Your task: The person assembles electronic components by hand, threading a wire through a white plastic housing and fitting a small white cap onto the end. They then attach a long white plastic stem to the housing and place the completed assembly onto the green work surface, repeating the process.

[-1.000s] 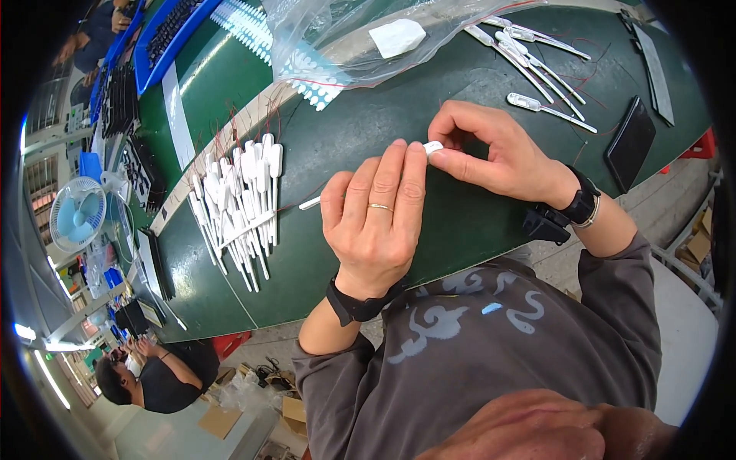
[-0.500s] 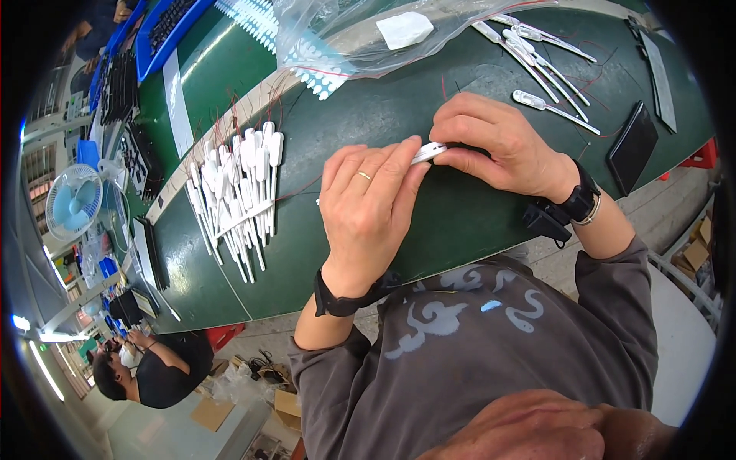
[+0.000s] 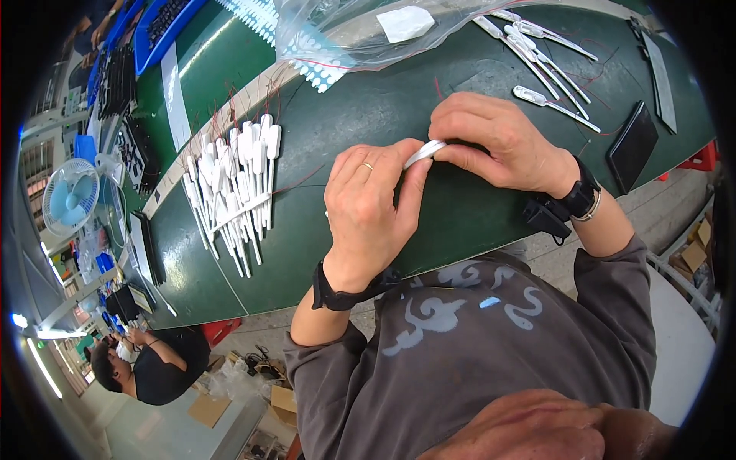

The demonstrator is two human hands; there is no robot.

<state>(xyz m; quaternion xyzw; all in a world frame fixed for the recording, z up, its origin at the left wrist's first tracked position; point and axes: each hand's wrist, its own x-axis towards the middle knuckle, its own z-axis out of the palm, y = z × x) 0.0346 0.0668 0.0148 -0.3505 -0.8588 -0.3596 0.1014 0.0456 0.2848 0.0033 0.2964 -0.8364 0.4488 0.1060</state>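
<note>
Between my two hands is a white plastic wand [image 3: 424, 154], its rounded head showing at the fingertips. My left hand [image 3: 372, 201] grips it from the left, thumb below and fingers above, and hides most of its length. The thumb and bent fingers of my right hand [image 3: 497, 143] pinch the other end. A thin red wire rises from behind the right hand's knuckles. To the left of my hands lies a pile of white wands [image 3: 239, 180] with oval heads, thin stems and fine red and dark wires. One wand lies crosswise over the others.
Several wands with open-looking heads [image 3: 533, 57] lie at the far right, near a black phone-like slab [image 3: 632, 146]. A clear plastic bag [image 3: 345, 31] and a dotted sheet [image 3: 318, 73] lie at the back. Leftward are a blue bin [image 3: 161, 34], a fan [image 3: 70, 198] and a seated co-worker [image 3: 157, 368].
The wand's head has tilted a little between my fingers, and more of it shows. My left fingers have shifted slightly; the right hand keeps its pinch.
</note>
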